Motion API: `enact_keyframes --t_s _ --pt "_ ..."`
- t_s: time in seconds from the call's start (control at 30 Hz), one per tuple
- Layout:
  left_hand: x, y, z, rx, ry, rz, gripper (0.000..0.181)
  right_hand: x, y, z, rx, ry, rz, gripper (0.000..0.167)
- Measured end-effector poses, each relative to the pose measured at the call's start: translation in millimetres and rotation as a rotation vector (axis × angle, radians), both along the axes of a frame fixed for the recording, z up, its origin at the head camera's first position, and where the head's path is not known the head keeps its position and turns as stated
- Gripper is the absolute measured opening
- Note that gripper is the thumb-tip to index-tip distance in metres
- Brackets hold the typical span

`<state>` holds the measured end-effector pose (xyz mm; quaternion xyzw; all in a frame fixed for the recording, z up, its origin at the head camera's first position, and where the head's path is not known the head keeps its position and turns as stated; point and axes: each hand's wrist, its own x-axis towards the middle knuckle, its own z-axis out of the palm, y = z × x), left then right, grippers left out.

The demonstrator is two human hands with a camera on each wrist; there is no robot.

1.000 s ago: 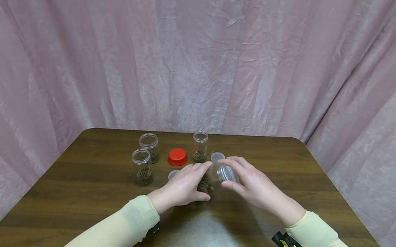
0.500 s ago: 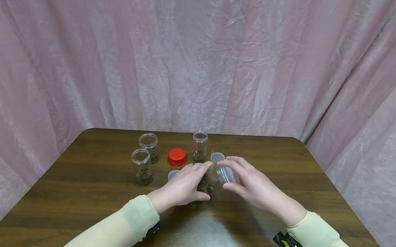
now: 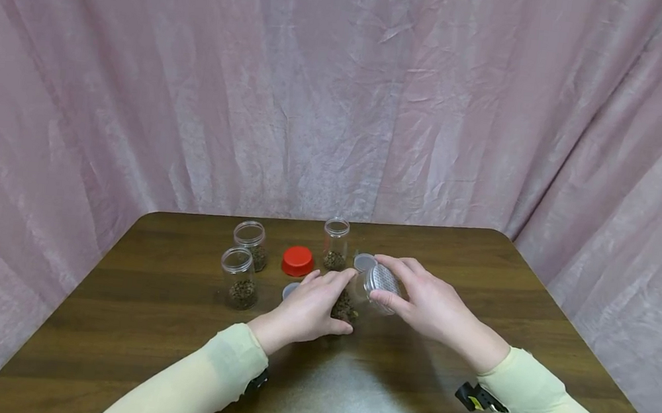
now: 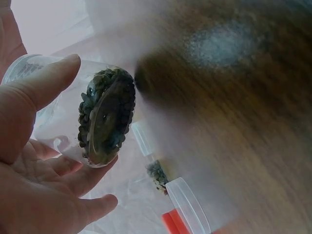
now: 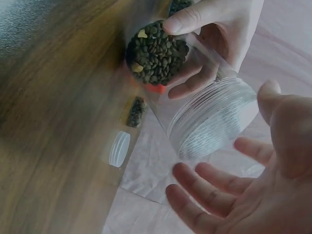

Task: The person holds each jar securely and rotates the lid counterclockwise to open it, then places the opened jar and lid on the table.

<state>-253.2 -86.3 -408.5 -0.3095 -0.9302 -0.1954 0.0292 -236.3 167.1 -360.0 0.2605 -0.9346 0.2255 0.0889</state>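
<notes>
My left hand [image 3: 310, 307] grips a clear jar [image 5: 204, 63], tilted so that its lidded end points right. Small brown pellets [image 5: 157, 54], with a few yellowish bits among them, lie at the jar's bottom. In the left wrist view, the thumb and fingers curl round the clear wall. A ridged clear rim with a patterned, silvery-looking lid [image 5: 214, 126] caps the jar. Around that lid my right hand [image 3: 426, 302] is spread, its thumb on one side and fingers on the other. The right wrist view shows some fingertips just off the rim; the thumb is close, contact unclear.
Two uncapped jars with pellets stand at the left, a nearer jar [image 3: 239, 281] and a farther jar [image 3: 251, 245]. Another jar [image 3: 336, 243] stands behind my hands. A red cap [image 3: 298, 261] and translucent lids [image 3: 364, 261] lie on the wooden table [image 3: 145, 328]. Pink curtains hang behind.
My right hand has turned a little and shifted its fingers up and away around the lidded end. The left hand has kept its grip on the jar, nearly still.
</notes>
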Motion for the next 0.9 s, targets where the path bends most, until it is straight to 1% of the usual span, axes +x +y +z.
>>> enact_keyframes --t_s 0.1,0.27,0.53,0.9 --pt "-0.2 0.4 0.9 -0.001 0.009 -0.006 0.098 -0.9 -0.4 2.0 0.024 -0.023 -0.026 0.063" --pt "-0.3 0.1 1.7 0.007 0.01 -0.015 0.098 -1.7 0.0 3.0 0.024 -0.048 -0.009 0.062" --pt "0.5 -0.8 1.1 0.009 0.004 -0.019 0.097 -1.5 2.8 1.0 -0.001 -0.036 0.078 0.062" --pt "-0.4 -0.9 0.9 0.008 0.016 -0.027 0.097 -2.6 8.5 -0.6 -0.044 -0.002 0.203 0.063"
